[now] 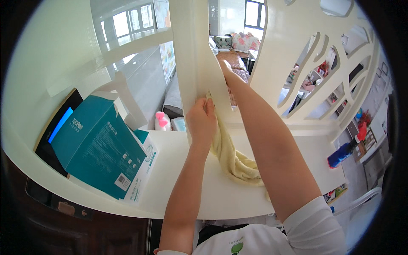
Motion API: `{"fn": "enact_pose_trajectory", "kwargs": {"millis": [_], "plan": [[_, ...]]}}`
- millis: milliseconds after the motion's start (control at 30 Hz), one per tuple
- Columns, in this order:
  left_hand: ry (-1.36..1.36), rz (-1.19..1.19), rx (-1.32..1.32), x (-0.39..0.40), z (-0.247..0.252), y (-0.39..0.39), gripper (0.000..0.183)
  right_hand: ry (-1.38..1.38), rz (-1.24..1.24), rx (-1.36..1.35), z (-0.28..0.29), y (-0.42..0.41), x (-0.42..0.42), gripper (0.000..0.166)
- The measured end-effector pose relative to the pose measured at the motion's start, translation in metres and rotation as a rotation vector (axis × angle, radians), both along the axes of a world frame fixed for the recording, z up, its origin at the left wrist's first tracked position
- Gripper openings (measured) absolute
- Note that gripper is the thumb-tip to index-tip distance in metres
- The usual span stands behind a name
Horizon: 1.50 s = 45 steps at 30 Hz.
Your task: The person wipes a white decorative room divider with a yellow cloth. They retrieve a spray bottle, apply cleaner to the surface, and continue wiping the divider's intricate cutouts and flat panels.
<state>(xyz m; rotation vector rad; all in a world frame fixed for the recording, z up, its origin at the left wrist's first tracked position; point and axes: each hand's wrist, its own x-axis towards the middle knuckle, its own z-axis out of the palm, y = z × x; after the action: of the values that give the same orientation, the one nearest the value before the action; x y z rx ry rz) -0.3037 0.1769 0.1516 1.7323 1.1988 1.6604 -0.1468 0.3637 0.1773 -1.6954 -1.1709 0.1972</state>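
My left hand (201, 120) is closed on one end of a pale yellow cloth (234, 164), beside the edge of a cream partition panel (194, 63). From there the cloth hangs down and lies twisted on the white shelf top (178, 178), partly behind my right forearm. My right hand (225, 66) reaches up through the curved opening of the panel, at its edge. Its fingers are mostly hidden behind the panel, so what they hold cannot be seen.
On the left, a teal cardboard box (102, 143) with torn flaps leans before a dark-screened device (57, 127). A blue spray bottle (342, 154) with a red head stands at the far right. Curved cut-out slats (331, 73) fill the panel's right part. A dark door (79, 229) is below left.
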Motion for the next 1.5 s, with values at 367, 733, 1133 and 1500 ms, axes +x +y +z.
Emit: {"fn": "enact_pose_trajectory", "kwargs": {"millis": [367,733,1133,1500], "plan": [[0.085,0.041,0.062,-0.016,0.005,-0.028,0.019,-0.111,0.178,0.031,0.003,-0.009,-0.016,0.053],[0.08,0.088,0.296,-0.027,0.002,-0.107,0.016,-0.099,0.186,0.01,-0.005,-0.018,-0.017,0.051],[-0.11,-0.149,-0.342,-0.053,-0.057,-0.06,0.019,0.904,0.297,0.091,0.029,-0.081,-0.024,0.027],[-0.6,-0.176,-0.454,-0.046,-0.06,-0.071,0.012,-0.228,0.108,0.831,-0.035,-0.2,-0.061,0.011]]}}
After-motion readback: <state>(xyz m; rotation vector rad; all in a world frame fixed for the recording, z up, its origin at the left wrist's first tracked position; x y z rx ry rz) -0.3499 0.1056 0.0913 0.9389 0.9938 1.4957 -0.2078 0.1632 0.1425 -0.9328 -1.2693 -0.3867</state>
